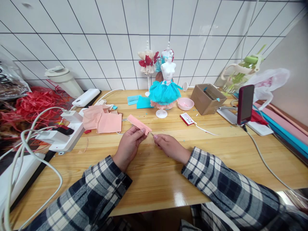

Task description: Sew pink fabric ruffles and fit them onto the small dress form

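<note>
My left hand [131, 142] pinches a folded strip of pink crepe paper [137, 123] whose right end has a jagged, fringed edge. Closed around a thin metal tool [151, 133], my right hand [169, 146] brings its tip up to that fringed end; most of the tool is hidden in the fingers, so its kind is unclear. Behind both hands stands a small white dress form [167, 70] wearing a turquoise crepe paper skirt [165, 93] with a pink layer beneath. Pink paper sheets [109, 123] lie left of my left hand.
A pink bowl [185, 104], a cardboard box [208, 99] and a red-white tag [187, 119] sit at the back right. A phone [245, 104] stands upright further right. On the left are a power strip [69, 134] with cables, red shredded paper [36, 102] and a white cup [64, 81].
</note>
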{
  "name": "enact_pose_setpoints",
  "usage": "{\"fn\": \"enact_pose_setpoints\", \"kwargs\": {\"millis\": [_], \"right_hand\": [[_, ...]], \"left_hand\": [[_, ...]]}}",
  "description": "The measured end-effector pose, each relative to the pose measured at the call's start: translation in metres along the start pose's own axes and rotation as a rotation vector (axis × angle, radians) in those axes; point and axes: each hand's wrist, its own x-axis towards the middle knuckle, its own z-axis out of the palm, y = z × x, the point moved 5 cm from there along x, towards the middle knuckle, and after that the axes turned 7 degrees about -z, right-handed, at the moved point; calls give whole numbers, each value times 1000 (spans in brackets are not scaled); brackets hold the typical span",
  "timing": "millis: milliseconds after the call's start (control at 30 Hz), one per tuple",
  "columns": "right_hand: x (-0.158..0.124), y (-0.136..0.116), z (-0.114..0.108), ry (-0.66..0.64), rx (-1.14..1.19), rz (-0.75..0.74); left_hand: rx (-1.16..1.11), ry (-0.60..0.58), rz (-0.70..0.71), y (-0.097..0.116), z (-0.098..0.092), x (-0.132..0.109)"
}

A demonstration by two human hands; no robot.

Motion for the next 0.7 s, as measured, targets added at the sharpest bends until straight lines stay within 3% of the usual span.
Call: {"fn": "enact_pose_setpoints", "kwargs": {"millis": [700], "right_hand": [[1, 1, 0, -28, 31, 6]], "left_hand": [[70, -42, -5, -1, 3, 0]]}}
